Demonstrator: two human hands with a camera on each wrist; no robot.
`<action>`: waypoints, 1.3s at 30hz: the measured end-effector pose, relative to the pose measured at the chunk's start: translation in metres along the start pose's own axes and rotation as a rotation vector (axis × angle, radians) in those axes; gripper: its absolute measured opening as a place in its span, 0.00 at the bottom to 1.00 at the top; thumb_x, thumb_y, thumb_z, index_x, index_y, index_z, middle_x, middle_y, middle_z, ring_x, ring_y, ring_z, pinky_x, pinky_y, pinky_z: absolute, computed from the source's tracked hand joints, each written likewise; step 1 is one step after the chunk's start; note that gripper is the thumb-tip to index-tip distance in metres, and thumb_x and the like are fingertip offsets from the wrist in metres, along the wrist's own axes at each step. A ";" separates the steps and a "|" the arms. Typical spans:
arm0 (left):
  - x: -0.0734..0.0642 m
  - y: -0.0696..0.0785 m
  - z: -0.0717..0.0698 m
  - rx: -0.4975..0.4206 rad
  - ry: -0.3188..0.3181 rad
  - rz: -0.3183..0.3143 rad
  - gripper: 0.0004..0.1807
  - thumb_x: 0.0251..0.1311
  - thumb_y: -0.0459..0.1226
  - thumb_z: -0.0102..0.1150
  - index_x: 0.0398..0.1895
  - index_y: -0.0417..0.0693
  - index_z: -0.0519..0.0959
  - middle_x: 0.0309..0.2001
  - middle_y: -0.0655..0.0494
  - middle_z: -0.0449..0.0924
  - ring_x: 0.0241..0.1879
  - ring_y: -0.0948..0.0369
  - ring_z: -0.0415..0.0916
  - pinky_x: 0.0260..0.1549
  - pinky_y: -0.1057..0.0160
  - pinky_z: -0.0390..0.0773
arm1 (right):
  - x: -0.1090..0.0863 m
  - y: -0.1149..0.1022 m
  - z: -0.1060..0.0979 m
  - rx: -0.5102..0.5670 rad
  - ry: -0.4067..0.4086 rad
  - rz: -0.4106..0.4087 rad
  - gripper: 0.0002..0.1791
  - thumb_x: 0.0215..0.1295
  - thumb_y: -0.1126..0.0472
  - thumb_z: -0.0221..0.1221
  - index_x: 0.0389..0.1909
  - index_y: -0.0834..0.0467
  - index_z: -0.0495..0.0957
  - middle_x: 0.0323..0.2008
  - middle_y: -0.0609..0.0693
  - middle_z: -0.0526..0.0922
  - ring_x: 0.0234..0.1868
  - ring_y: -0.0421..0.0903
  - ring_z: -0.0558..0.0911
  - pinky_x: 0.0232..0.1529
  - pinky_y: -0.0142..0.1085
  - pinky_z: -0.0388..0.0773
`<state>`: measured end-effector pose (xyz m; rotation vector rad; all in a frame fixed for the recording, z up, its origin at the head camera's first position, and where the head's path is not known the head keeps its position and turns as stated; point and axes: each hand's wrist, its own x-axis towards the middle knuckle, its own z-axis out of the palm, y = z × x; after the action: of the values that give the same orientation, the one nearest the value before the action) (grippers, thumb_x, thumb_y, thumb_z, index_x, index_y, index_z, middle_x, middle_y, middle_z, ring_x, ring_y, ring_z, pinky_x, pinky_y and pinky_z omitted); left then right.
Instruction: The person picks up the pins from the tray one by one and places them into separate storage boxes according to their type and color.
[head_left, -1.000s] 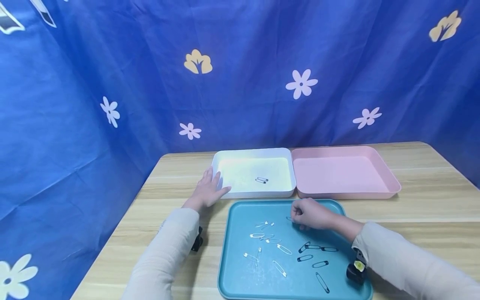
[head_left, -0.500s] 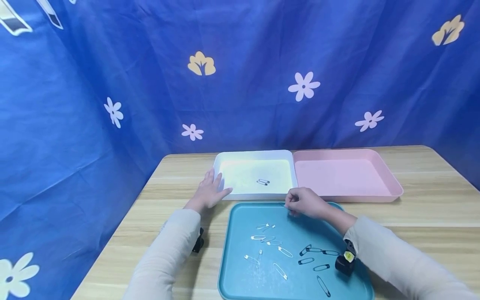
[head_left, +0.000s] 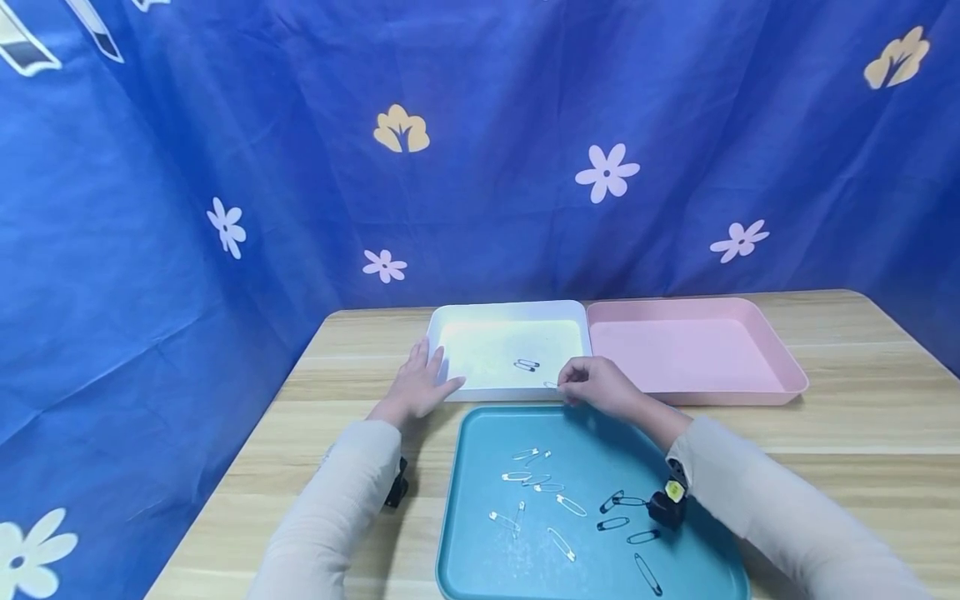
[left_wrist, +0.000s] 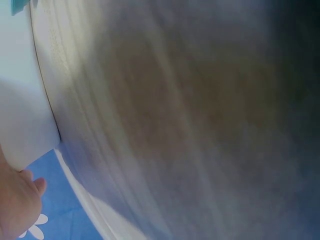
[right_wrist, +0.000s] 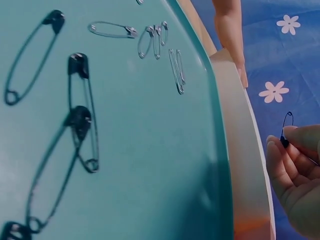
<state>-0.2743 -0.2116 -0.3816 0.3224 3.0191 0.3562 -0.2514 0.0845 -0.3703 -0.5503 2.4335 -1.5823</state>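
A black safety pin [right_wrist: 284,142] is pinched between the thumb and fingers of my right hand [head_left: 596,387], over the near right corner of the white tray [head_left: 480,350]. Two black safety pins [head_left: 527,365] lie together inside that tray. My left hand [head_left: 415,385] rests with spread, straight fingers at the white tray's left rim. Nearer to me, the teal tray [head_left: 600,575] holds several silver safety pins [head_left: 571,556] on its left half and several black ones [head_left: 602,526] on its right half. My right wrist's camera hides part of the black group.
A pink tray [head_left: 682,358] stands against the white tray's right side. All three trays sit on a wooden table [head_left: 847,492]. Behind the table hangs a blue curtain [head_left: 487,200] with flowers, which also runs down the left side.
My right hand has carried the black safety pin forward and left, from the teal tray's far part to the white tray's near right corner. The left hand stays in place.
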 end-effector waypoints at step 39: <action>-0.001 0.000 0.001 -0.010 0.002 0.001 0.44 0.55 0.61 0.34 0.65 0.37 0.45 0.65 0.37 0.29 0.63 0.44 0.29 0.57 0.46 0.42 | 0.065 0.004 0.016 -0.155 0.170 0.112 0.05 0.53 0.68 0.56 0.30 0.64 0.79 0.26 0.50 0.78 0.27 0.43 0.74 0.29 0.32 0.71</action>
<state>-0.2736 -0.2120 -0.3827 0.3225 3.0181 0.3724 -0.3057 0.0459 -0.3777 -0.3076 2.6763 -1.4602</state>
